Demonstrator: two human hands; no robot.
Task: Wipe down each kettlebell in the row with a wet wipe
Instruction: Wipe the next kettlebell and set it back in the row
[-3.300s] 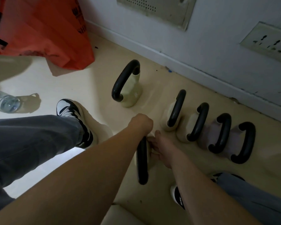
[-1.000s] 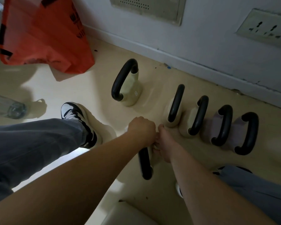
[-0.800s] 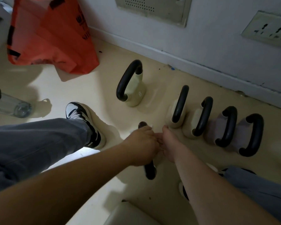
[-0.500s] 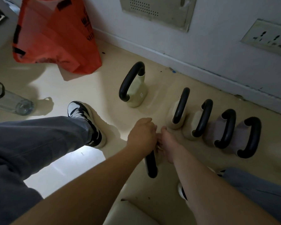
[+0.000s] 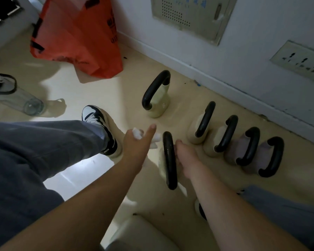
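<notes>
From the head view, the person is crouched over a row of kettlebells on the floor (image 5: 91, 91) by the wall (image 5: 261, 42).

The near kettlebell (image 5: 168, 160) stands closest, pulled a little out in front of the row. Its black handle points up. I think this is the one being cleaned now.

The left hand (image 5: 137, 142) is just left of that handle and does not touch it. The wet wipe (image 5: 137, 135) is a white crumpled bunch in this hand. One finger sticks out straight. The other fingers (image 5: 152, 128) seem to curl round the wipe, and more white shows past them.

The right hand (image 5: 186, 156) is on the right side of the near kettlebell, right up against it. It looks like it is steadying the kettlebell. I cannot tell how its fingers lie, for the handle hides them.

Four more kettlebells stand in a line to the right: a cream one (image 5: 200, 127), another cream one (image 5: 219, 140), a pinkish one (image 5: 243, 149) and a last pinkish one (image 5: 268, 158). A bigger kettlebell (image 5: 157, 96) stands apart, farther back.

Next, I think the left hand needs to bring the wipe back onto the near kettlebell and rub the handle and body. Or, if this one is done, it needs to go to the next in the row.

An orange bag (image 5: 76, 37), a bottle (image 5: 16, 95) and a shoe (image 5: 98, 124) are on the floor too.
</notes>
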